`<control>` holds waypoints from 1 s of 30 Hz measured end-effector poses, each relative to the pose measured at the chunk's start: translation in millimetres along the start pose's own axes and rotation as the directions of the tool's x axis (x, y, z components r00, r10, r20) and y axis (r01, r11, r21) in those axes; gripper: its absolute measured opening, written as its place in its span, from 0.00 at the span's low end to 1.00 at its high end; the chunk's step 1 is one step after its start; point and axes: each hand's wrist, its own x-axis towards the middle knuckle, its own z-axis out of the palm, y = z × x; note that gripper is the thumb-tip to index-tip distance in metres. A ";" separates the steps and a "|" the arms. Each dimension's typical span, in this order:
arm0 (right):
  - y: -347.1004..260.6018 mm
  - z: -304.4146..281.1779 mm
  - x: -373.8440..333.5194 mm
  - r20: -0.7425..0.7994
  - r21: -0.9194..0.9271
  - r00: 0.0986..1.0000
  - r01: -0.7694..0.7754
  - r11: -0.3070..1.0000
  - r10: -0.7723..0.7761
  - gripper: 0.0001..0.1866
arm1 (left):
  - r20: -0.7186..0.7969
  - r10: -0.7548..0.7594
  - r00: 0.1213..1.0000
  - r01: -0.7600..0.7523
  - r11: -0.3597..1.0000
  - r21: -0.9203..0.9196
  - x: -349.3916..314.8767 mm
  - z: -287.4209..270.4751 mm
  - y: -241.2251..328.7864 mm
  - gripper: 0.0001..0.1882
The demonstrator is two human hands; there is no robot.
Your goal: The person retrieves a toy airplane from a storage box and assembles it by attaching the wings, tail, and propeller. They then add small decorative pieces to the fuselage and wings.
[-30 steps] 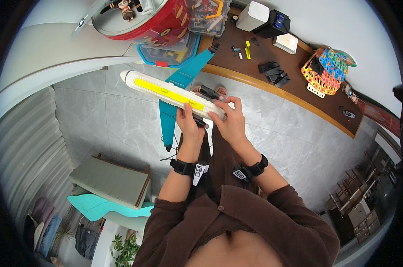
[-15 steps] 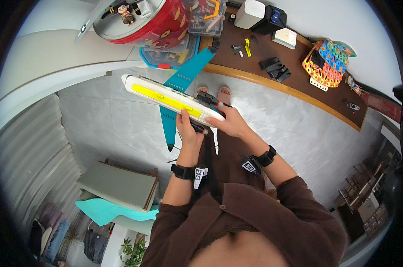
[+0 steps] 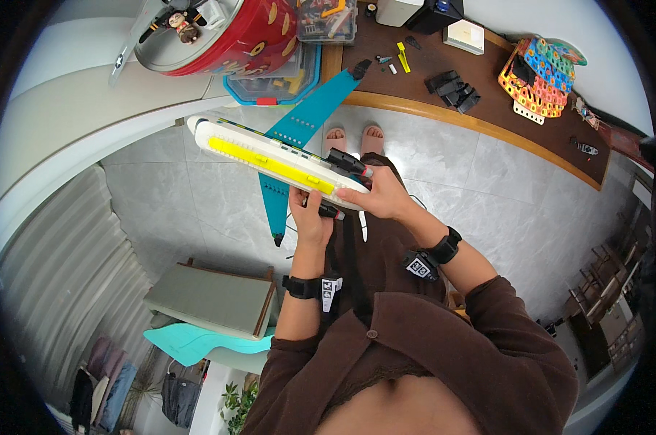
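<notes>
Off the near left part of the brown desk (image 3: 487, 80), a toy aeroplane (image 3: 270, 163) is resting in the person's two hands above the tiled floor. Its long white body, with a yellow strip, is slanting across the view, and its rounded nose is pointing to the person's left and slightly forward, past the desk's left end. The tail end is sitting nearer the person, on the near side of the desk. One teal wing (image 3: 313, 112) is reaching toward the desk, its black tip overlapping the desk in view; whether they are touching, I cannot tell. The other teal wing is extending away from the desk.

On the side farther from the desk, the left hand (image 3: 311, 217) is holding the body's edge, partly closed, with some fingers hiding beneath. Nearer the desk, the right hand (image 3: 387, 196) is gripping the tail end in a half-closed pinch, its thumb lying on the white surface and its other fingers mostly hiding behind. Atop the desk, a yellow clip (image 3: 403, 58) and some black pieces (image 3: 452, 90) are lying apart from the aeroplane.
</notes>
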 end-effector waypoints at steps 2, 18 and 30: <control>1.4 1.4 -3.5 -0.012 0.029 1.000 0.007 1.000 -0.006 0.27 | 0.035 -0.044 0.998 0.042 0.998 0.050 -6.3 -0.9 4.1 0.28; 4.9 -11.8 -4.2 0.091 -0.070 0.994 -0.059 0.996 0.065 0.26 | -0.071 0.100 0.992 -0.074 0.950 0.304 10.2 -11.9 -5.9 0.26; -13.9 -11.0 -10.2 0.019 -0.183 0.980 0.200 0.963 -0.200 0.22 | 0.097 0.011 0.995 -0.006 0.999 -0.054 7.6 -20.3 4.3 0.31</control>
